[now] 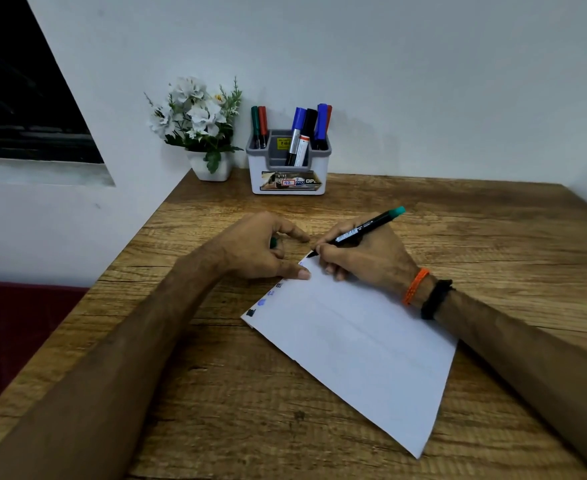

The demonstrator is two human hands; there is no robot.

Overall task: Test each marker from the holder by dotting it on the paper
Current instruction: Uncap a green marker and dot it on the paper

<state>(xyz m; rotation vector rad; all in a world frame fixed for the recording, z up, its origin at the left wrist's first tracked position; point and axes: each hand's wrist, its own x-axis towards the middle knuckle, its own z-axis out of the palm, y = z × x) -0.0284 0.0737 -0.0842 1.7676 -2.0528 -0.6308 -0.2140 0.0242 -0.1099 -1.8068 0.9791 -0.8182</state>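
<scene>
1. a pot of white artificial flowers (198, 123) stood at the back of the wooden table (458, 230), just left of the marker holder (288, 168).
2. the holder kept several capped markers: a green and a red on its left, a blue and a black in the middle, a blue and a red on its right.
3. the left hand (261, 247) had its fingers curled round a small green thing, probably the cap (273, 242), while its thumb pressed the paper (354, 341) flat.
4. the right hand (358, 254) pinched a green-ended marker (364, 228), its tip touching the paper's far corner.
5. judging by the black and blue dots (255, 308) along the paper's left edge, some markers were done; which of those in the holder remained untested could not be told.
</scene>
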